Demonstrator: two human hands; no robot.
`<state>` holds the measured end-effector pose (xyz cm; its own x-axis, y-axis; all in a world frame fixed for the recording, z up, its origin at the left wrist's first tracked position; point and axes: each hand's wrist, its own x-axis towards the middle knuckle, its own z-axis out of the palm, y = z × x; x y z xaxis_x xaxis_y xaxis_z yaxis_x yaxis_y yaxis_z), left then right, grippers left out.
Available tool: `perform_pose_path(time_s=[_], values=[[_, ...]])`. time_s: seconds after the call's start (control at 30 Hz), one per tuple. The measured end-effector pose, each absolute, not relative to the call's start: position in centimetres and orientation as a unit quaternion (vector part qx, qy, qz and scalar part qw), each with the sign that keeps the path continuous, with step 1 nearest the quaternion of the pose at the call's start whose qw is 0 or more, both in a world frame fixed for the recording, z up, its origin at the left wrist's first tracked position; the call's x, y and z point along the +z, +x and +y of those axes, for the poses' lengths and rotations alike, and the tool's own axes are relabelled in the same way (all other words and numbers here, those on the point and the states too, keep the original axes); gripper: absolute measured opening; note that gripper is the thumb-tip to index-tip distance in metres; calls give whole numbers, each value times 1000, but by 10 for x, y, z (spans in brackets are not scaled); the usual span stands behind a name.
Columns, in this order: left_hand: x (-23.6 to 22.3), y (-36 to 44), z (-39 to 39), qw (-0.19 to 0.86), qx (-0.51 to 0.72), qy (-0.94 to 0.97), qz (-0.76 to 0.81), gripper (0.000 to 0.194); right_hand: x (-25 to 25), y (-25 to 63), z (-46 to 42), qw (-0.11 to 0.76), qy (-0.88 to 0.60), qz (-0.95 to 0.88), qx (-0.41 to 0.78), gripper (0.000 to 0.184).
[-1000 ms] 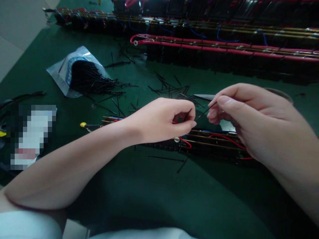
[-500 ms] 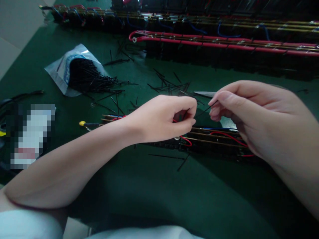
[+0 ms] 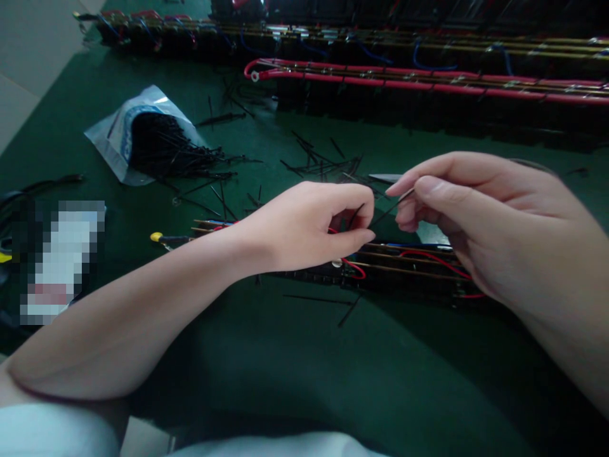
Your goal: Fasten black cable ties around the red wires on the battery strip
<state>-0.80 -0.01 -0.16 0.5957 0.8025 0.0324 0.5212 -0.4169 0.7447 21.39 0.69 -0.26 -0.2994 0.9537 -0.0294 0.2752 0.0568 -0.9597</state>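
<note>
A thin black cable tie (image 3: 384, 214) runs between my two hands. My left hand (image 3: 318, 222) has its fingers curled in a pinch around one end of it, just above a long black assembly (image 3: 409, 271) with brass-coloured rods and red wires. The other end sits between the thumb and index finger of my right hand (image 3: 457, 203), which is closed on it. Behind those fingers a pointed metal blade (image 3: 383, 178) lies partly hidden. My left forearm and hand cover part of the assembly.
An open plastic bag (image 3: 117, 143) spills black cable ties (image 3: 176, 152) at the back left. Trimmed pieces (image 3: 323, 162) are scattered behind my hands. Larger assemblies with red cable (image 3: 361, 79) line the far side of the green table (image 3: 304, 355). A blurred pale object (image 3: 64, 260) lies left.
My right index finger has stretched forward a little, while the thumb still presses on the cable tie. My left hand has stayed almost still, its grip unchanged.
</note>
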Motion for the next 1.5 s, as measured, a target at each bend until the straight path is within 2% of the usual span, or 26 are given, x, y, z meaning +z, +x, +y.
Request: perform_pose_path(time_s=[0.17, 0.3, 0.97, 1.27, 1.5], values=[[-1, -8, 0, 355, 189, 818, 412, 11, -5, 214, 7, 341, -480, -654, 475, 13], [-1, -7, 0, 362, 193, 814, 412, 11, -9, 215, 7, 331, -478, -659, 478, 17], [-1, -7, 0, 365, 204, 808, 414, 16, -4, 214, 6, 359, -484, -645, 469, 14], [-3, -8, 1, 376, 221, 794, 424, 11, -2, 215, 7, 304, -467, -691, 461, 19], [-3, -8, 1, 374, 219, 798, 419, 12, 0, 216, 6, 309, -462, -695, 456, 22]])
